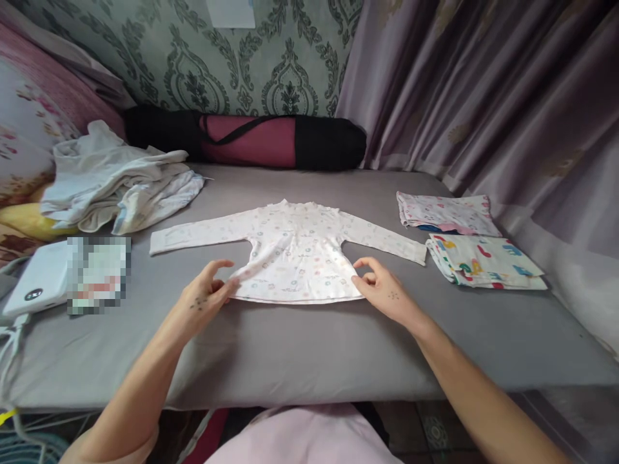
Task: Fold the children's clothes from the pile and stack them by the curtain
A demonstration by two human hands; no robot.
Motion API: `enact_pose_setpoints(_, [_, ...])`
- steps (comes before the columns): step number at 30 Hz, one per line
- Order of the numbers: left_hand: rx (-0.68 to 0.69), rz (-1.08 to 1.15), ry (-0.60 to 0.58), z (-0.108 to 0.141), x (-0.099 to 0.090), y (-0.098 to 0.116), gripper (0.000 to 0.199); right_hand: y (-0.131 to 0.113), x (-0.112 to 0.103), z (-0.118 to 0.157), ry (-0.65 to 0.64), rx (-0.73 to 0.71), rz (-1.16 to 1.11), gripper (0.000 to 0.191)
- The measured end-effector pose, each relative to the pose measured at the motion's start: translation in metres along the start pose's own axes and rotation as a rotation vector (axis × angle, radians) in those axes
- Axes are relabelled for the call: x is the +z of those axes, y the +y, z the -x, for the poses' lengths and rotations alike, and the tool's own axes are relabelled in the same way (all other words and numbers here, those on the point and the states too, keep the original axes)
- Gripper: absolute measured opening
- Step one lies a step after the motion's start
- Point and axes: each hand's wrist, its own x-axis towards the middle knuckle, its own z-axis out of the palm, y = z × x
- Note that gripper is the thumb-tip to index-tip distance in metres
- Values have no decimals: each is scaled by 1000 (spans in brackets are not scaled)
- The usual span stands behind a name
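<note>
A small white long-sleeved shirt (300,258) with a pale print lies spread flat, its sleeves stretched out to both sides and its collar away from me. My left hand (206,296) pinches the left corner of the hem, the index finger curving above the cloth. At the opposite hem corner, my right hand (384,287) has its fingers closed on the fabric in the same way. The hem runs nearly straight between the two hands, and both corners rest at about the level of the surface.
Folded printed clothes (486,261) lie at the right, with another folded patterned garment (445,212) behind them. A heap of pale clothes (111,174) is at the left. A white power bank (41,277) with cables sits nearer. A black and maroon long bag (251,138) lines the wall.
</note>
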Motion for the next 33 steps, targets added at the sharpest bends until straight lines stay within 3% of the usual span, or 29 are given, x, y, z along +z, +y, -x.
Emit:
enact_pose_setpoints(3, [69, -115, -68, -3, -3, -7, 52, -2, -6, 4, -85, -90, 132, 27])
enact_pose_setpoints(8, [104, -237, -138, -5, -5, -11, 51, -15, -15, 5, -177, -122, 387, 30])
enact_pose_setpoints(13, [73, -208, -199, -20, -11, -6, 52, -15, -22, -7, -244, -151, 382, 26])
enact_pose_setpoints(15, [61, -225, -122, -33, -11, -1, 51, -10, -21, -20, -180, -138, 332, 31])
enact_pose_setpoints(17, [61, -253, -32, -50, -8, 5, 47, -6, -17, -36, -40, -92, 328, 37])
enact_pose_setpoints(20, [61, -275, 13, -73, 2, 17, 40, -7, -8, -59, 85, -25, 360, 35])
enact_pose_setpoints(28, [79, -298, -69, -96, 16, 29, 27, -17, 6, -77, -6, 65, 341, 22])
enact_pose_setpoints(33, [81, -343, 11, -97, 12, 19, 23, -12, 3, -74, 33, 61, 463, 18])
